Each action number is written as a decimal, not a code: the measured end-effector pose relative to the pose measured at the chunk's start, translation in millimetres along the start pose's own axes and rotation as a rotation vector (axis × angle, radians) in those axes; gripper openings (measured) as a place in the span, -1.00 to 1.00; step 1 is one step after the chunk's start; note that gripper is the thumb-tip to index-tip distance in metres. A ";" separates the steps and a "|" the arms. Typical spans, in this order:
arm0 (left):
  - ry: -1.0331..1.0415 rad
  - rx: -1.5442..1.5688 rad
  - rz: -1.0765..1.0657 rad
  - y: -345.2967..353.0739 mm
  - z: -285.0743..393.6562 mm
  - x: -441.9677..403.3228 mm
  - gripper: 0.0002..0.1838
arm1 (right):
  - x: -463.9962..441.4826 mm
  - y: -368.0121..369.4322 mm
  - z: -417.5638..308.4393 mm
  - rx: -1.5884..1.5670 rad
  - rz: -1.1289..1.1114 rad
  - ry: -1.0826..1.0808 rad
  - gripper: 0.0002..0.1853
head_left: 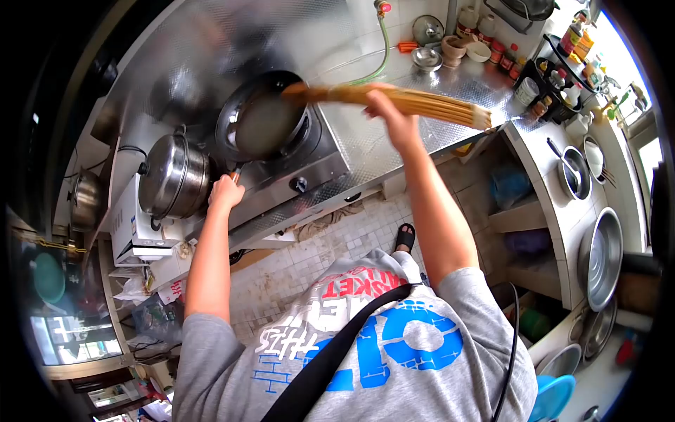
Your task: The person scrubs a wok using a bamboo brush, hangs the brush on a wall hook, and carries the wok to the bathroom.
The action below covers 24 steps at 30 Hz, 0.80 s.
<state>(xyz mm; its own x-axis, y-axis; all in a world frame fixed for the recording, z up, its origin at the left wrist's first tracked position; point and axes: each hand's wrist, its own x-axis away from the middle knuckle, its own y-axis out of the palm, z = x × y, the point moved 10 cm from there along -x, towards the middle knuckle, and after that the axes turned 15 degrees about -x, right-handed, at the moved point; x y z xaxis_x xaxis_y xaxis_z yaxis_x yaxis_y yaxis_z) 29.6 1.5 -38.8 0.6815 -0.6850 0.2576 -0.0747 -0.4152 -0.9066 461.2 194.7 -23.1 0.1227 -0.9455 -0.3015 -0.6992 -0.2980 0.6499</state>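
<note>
A dark wok [227,126] sits on the gas stove [330,151], with cloudy liquid pooled in its bottom. My left hand [226,191] is closed round the wok's handle at the near side. In my right hand [395,118] is a long bamboo wok brush [443,107], gripped near its middle. One end of the brush reaches over the wok's right rim and is blurred; the bundled, split end points right over the counter. Whether the brush touches the wok I cannot tell.
Left of the wok stands a lidded steel steamer pot [174,176]. A green hose [383,56] lies behind the metal counter [365,133]. Bottles, bowls and a mortar [453,49] line the back. A large steel basin [602,260] leans at the right.
</note>
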 end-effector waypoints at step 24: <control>-0.155 -0.049 0.025 3.1 -7.8 -2.4 -0.67 | -113.3 122.4 50.2 0.465 -0.642 -0.298 -0.74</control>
<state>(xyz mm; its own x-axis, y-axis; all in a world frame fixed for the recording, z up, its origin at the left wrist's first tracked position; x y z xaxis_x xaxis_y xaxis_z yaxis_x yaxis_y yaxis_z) 22.1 -2.9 -39.6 0.7829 -0.5964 0.1770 -0.1256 -0.4302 -0.8939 326.4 271.9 55.6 0.4500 -0.5173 -0.7279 -0.7836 -0.6197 -0.0440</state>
